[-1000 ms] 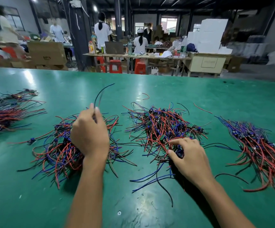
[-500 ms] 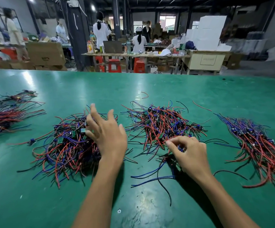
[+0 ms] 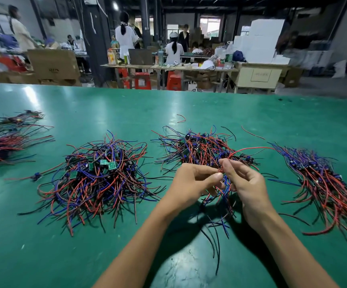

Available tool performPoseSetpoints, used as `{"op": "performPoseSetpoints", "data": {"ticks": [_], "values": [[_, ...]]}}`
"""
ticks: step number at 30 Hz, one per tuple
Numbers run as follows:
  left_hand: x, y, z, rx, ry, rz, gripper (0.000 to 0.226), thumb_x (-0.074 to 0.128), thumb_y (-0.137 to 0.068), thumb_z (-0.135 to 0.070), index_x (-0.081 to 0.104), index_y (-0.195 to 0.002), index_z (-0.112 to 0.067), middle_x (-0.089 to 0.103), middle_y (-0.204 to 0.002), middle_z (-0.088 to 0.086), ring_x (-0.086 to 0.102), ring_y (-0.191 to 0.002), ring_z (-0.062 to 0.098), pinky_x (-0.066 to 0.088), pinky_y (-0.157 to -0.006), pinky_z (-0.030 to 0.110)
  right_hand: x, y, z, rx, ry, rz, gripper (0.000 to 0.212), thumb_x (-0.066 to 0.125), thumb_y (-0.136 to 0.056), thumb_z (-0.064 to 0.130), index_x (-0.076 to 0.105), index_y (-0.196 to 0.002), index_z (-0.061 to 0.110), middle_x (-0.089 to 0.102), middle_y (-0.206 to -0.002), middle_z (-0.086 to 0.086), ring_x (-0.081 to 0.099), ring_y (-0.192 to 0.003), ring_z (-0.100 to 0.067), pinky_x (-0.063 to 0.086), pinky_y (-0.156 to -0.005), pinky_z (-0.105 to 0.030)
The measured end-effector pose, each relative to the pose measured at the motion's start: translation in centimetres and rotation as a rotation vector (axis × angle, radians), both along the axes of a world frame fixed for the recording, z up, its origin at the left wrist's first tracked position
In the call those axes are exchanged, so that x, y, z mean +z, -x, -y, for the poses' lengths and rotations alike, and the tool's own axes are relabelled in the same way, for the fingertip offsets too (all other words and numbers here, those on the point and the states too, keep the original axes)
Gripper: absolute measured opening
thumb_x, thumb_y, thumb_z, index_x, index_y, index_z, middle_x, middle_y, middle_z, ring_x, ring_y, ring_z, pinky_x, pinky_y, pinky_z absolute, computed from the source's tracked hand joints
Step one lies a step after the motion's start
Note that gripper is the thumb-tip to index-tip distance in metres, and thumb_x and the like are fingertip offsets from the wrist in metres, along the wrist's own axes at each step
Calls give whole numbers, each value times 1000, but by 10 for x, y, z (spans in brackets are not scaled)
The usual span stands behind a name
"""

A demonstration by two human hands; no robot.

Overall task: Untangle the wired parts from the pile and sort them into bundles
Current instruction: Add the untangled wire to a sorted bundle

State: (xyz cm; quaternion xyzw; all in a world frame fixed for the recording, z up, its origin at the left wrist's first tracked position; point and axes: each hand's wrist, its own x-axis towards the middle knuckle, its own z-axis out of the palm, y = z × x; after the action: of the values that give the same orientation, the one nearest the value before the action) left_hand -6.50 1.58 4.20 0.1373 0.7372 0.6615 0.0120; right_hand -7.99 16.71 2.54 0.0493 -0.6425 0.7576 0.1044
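Left hand: has left the left pile, where it rested half a second ago, and now meets the other hand just in front of the middle pile; the left hand has thumb and forefinger pinched together on a small clump of wires
Right hand: lifted off the near edge of the middle pile, where it was pressed a moment back; the right hand has its fingers curled and pinches the same clump from the other side
Held wired part: the clump sits between the two hands, raised clear of the tabletop, with a red lead arching up and right over the middle pile and blue and black tails hanging down toward the person
Middle pile: still tangled, directly behind the hands and touching the hanging strands at its near edge (how many parts the clump holds cannot be told)
Sorted bundles: one combed bundle lies right of the middle pile, another lies well to its left beyond the left pile
Meaning for the task: the move from one hand per pile to both hands on one clump suggests a part is being teased free; it probably goes to a bundle next
Risk: trailing tails may drag more wires out of the middle pile
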Motion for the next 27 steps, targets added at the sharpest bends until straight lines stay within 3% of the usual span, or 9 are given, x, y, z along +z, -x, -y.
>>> {"op": "performPoseSetpoints", "data": {"ticks": [2, 5, 7, 10, 16, 19, 22, 25, 27], "values": [[4, -1, 3, 20, -81, 3, 16, 63, -97, -7, 74, -105, 1, 74, -77, 12, 63, -53, 10, 50, -55, 16, 1, -1, -2, -14, -69, -34, 16, 73, -84, 36, 81, -90, 24, 78, -92, 7, 63, -73, 1, 48, -67, -10], [15, 1, 17, 220, -114, -100, 12, 67, -96, -15, 78, -96, -12, 77, -79, 7, 64, -56, 12, 51, -53, 20, 1, 2, -13, -168, -462, -137, 11, 70, -94, 34, 79, -97, 28, 76, -95, 14, 67, -86, -4, 52, -82, -24], [21, 4, 36, 503, -39, -244, 12, 69, -95, -20, 80, -98, -15, 78, -82, -2, 65, -61, 7, 54, -58, 22, 3, 0, -19, -162, -689, -172, 4, 76, -89, 36, 77, -90, 32, 72, -86, 23, 62, -75, 1, 48, -73, -22], [24, 3, 75, 1025, 263, -436, 21, 66, -97, -24, 78, -109, -12, 77, -96, -1, 68, -82, 15, 56, -81, 32, 3, -8, -18, 58, -813, -160, 9, 79, -83, 45, 77, -89, 40, 71, -88, 29, 62, -90, 6, 44, -81, -20], [12, 1, 112, 1376, 656, -96, 37, 62, -91, -16, 67, -128, -18, 53, -135, 14, 35, -127, 39, 31, -100, 46, -6, -19, 7, 198, -1084, -255, 22, 64, -87, 62, 73, -89, 42, 67, -86, 23, 52, -93, 0, 43, -87, -32], [14, 5, 97, 1256, 672, -225, 28, 62, -91, -19, 70, -117, -24, 62, -123, 8, 46, -118, 32, 37, -94, 42, 1, -16, 2, 237, -1046, -209, 7, 76, -84, 46, 74, -90, 44, 69, -88, 21, 54, -95, 0, 45, -89, -31], [13, 10, 76, 634, 532, -249, 9, 67, -93, -29, 75, -93, -27, 74, -89, -7, 63, -76, 5, 48, -73, 29, 13, -14, -17, 403, -1059, -119, 33, 84, -75, 52, 70, -104, 58, 63, -109, 30, 47, -111, 6, 32, -99, -21], [1, 9, 51, 36, 743, -87, 32, 64, -93, -51, 75, -79, -24, 71, -70, -6, 50, -52, -4, 38, -54, 19, 13, -18, -25, 631, -1306, -47, 56, 76, -57, 76, 54, -108, 76, 36, -124, 36, 26, -119, 8, 16, -96, -15], [-7, 9, 38, -51, 872, -88, 43, 56, -96, -55, 74, -80, -19, 71, -71, -1, 49, -51, -2, 35, -51, 22, 9, -18, -19, 504, -1342, -72, 44, 78, -56, 77, 59, -95, 68, 39, -115, 28, 30, -113, -3, 18, -92, -26]]}}
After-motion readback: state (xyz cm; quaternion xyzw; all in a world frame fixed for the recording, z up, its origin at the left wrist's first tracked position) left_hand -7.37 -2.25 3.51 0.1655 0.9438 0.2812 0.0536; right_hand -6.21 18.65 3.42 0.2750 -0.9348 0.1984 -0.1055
